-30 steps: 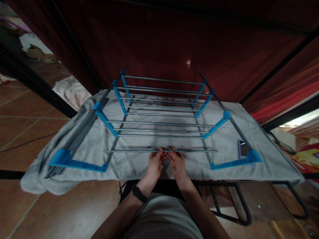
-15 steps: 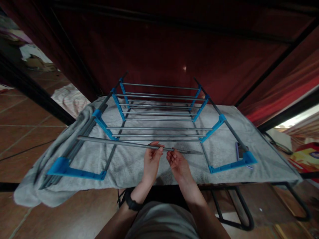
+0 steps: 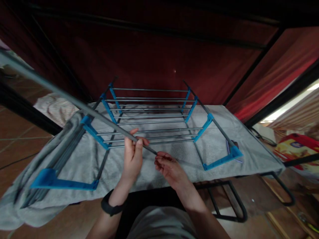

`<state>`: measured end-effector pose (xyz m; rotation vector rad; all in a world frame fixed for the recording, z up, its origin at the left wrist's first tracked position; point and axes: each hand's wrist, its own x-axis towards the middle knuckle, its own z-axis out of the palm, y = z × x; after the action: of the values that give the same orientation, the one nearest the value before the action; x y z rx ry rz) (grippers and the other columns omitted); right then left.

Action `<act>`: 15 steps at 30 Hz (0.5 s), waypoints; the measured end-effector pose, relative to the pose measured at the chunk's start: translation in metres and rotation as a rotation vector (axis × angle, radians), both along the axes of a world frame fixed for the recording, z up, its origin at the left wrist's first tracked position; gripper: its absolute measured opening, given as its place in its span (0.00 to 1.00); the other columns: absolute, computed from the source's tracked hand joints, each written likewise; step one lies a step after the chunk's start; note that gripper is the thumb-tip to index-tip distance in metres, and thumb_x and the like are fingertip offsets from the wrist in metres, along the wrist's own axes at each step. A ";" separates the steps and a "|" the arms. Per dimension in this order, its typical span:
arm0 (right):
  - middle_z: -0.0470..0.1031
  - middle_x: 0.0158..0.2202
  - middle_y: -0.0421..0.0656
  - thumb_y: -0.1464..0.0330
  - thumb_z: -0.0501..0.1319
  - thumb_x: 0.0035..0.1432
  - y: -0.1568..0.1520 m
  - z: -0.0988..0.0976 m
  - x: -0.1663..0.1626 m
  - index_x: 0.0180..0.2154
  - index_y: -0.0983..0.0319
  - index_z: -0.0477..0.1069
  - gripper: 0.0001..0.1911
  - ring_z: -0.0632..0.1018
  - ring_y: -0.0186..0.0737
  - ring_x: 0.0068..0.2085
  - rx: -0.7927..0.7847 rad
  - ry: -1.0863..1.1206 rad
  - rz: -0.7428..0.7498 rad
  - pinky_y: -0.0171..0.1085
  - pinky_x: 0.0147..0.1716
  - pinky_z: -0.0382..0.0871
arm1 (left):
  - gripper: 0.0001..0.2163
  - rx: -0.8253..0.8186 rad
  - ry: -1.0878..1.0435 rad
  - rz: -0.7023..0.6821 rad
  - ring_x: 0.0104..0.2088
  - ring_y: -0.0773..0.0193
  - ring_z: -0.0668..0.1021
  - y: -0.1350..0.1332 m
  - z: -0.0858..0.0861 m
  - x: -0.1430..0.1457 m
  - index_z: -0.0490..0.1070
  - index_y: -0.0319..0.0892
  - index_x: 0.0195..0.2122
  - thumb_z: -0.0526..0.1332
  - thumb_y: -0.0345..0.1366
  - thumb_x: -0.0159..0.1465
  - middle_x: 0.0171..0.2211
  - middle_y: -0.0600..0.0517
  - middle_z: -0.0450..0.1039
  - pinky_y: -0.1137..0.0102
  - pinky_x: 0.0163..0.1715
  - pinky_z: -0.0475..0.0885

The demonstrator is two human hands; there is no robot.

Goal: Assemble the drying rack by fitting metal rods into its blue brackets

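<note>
While the left hand (image 3: 132,158) pinches the gray rod (image 3: 82,106) over the gray cloth (image 3: 183,157), one end is cut off. The right hand (image 3: 171,169) bends its fingers by the other end — I can't tell if they grip.

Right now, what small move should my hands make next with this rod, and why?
Perhaps level the rod: it slants up leftward out of view, across the rack, while the left hand grips near its low end, beside the right hand.

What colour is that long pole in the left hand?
The pole is grey, clearest in the head view.
</note>
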<state>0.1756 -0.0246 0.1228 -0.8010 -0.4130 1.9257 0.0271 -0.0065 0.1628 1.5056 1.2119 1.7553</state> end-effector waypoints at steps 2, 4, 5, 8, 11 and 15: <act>0.77 0.29 0.36 0.70 0.76 0.39 0.002 -0.007 0.005 0.35 0.60 0.78 0.17 0.77 0.32 0.32 0.011 -0.010 -0.111 0.33 0.35 0.71 | 0.22 -0.033 0.117 0.024 0.34 0.63 0.77 0.000 0.011 -0.010 0.56 0.46 0.64 0.54 0.42 0.71 0.31 0.55 0.71 0.63 0.44 0.72; 0.76 0.28 0.35 0.69 0.77 0.40 0.005 -0.014 0.011 0.34 0.59 0.77 0.16 0.76 0.31 0.32 0.013 -0.012 -0.193 0.32 0.35 0.71 | 0.22 -0.084 0.279 0.010 0.36 0.62 0.77 -0.002 0.013 -0.016 0.58 0.45 0.65 0.53 0.42 0.71 0.34 0.53 0.73 0.63 0.43 0.73; 0.76 0.29 0.35 0.69 0.76 0.40 0.007 -0.018 0.015 0.34 0.59 0.77 0.16 0.76 0.31 0.31 0.012 -0.017 -0.225 0.32 0.34 0.71 | 0.21 -0.104 0.365 -0.011 0.39 0.61 0.78 -0.004 0.010 -0.017 0.60 0.45 0.64 0.52 0.42 0.71 0.38 0.50 0.75 0.63 0.44 0.73; 0.76 0.29 0.35 0.69 0.76 0.41 0.013 -0.025 0.027 0.33 0.59 0.76 0.14 0.75 0.31 0.31 0.014 -0.041 -0.300 0.32 0.33 0.70 | 0.18 -0.109 0.594 -0.095 0.50 0.57 0.78 -0.007 -0.011 -0.017 0.66 0.45 0.59 0.51 0.43 0.71 0.49 0.47 0.76 0.62 0.51 0.72; 0.76 0.29 0.36 0.68 0.74 0.44 0.018 -0.031 0.039 0.33 0.59 0.76 0.12 0.76 0.32 0.31 0.033 -0.050 -0.356 0.33 0.33 0.70 | 0.16 -0.175 0.750 -0.120 0.50 0.55 0.79 -0.009 -0.038 -0.020 0.68 0.47 0.55 0.52 0.46 0.70 0.49 0.48 0.78 0.62 0.50 0.73; 0.78 0.30 0.38 0.69 0.72 0.45 0.022 -0.043 0.054 0.32 0.59 0.75 0.10 0.77 0.34 0.32 0.042 -0.074 -0.453 0.34 0.33 0.71 | 0.14 -0.336 0.890 -0.115 0.38 0.56 0.82 -0.012 -0.067 -0.033 0.68 0.47 0.47 0.52 0.48 0.69 0.38 0.51 0.80 0.64 0.39 0.75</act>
<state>0.2296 -0.0030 0.0795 -0.8576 -0.2853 1.4658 -0.0063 -0.0190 0.0959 2.1460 1.6622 0.7136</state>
